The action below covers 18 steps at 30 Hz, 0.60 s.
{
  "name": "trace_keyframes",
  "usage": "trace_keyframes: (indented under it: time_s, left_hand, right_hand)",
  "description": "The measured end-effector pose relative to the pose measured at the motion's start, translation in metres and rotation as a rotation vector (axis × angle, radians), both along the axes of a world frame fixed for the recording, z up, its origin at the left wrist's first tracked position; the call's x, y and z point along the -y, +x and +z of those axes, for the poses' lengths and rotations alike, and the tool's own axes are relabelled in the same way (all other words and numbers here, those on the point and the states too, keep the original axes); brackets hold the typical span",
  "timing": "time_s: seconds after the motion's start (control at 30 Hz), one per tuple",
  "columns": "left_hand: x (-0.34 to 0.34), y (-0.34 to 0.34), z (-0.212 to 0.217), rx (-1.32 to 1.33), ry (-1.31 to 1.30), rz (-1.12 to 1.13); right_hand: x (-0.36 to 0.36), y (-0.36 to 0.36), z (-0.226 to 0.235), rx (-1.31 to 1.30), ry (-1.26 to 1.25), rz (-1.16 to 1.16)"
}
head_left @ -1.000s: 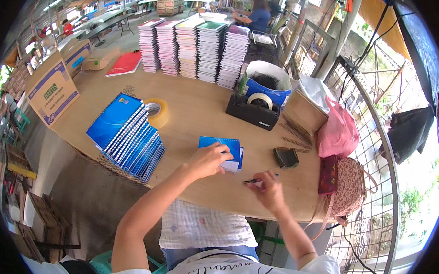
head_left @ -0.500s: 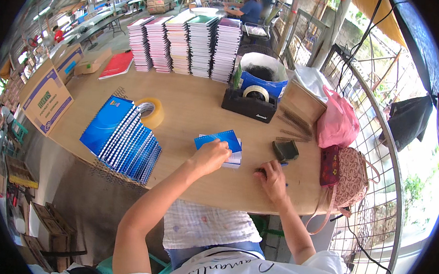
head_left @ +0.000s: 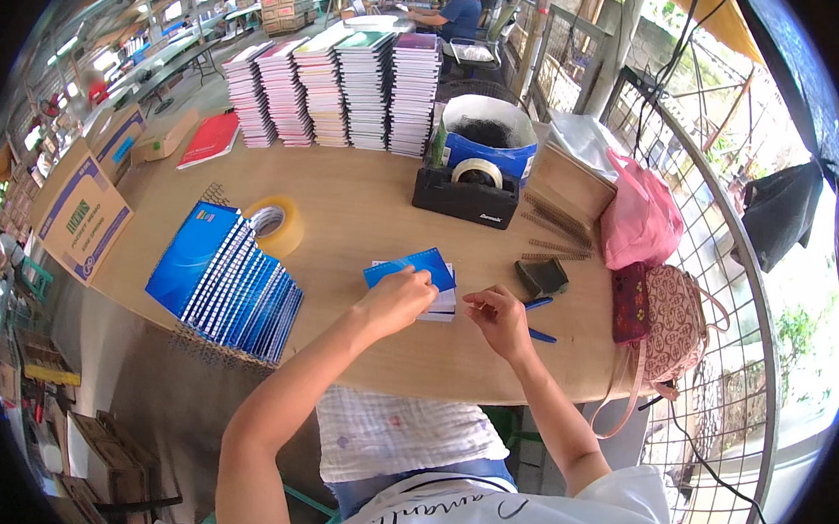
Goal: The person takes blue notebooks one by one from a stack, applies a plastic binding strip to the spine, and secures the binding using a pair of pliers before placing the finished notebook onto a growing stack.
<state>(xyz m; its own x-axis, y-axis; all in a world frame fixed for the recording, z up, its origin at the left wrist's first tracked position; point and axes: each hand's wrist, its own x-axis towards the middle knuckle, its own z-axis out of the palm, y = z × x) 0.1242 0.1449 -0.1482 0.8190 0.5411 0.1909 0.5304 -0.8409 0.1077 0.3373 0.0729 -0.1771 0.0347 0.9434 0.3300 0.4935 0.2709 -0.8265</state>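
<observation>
Blue-covered pocket notebook (head_left: 434,264) lies approx. 12 o'clock from the torso; L hand (head_left: 397,300) pinches its cover, prob. to steady it over white sheets (head_left: 442,310) beneath. R hand (head_left: 499,322), at 4 o'clock of it, has half-curled fingers; can't tell if they grip anything. Blue-handled tool (head_left: 542,335), prob. pliers, lies alongside, handy; wire-bound notebook stack (head_left: 238,279) sits at 9 o'clock, leaving elbow room.

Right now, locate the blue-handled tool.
In the head view, the blue-handled tool lies right of centre, beside the right hand, below the dark box.
</observation>
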Motion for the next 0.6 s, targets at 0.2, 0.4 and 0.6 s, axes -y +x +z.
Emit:
trace_keyframes:
  time_s: [0.2, 0.4, 0.6]
  left_hand:
    - [-0.011, -0.005, 0.02, 0.114, -0.289, 0.038]
    - [-0.011, -0.005, 0.032, 0.125, -0.389, 0.074]
    - [-0.014, -0.007, 0.026, 0.168, -0.398, 0.061]
  right_hand:
    - [-0.003, -0.007, -0.007, -0.004, -0.098, -0.042]
    - [-0.016, -0.024, -0.005, 0.029, -0.093, -0.183]
    - [-0.017, -0.035, -0.011, -0.134, -0.081, -0.237]
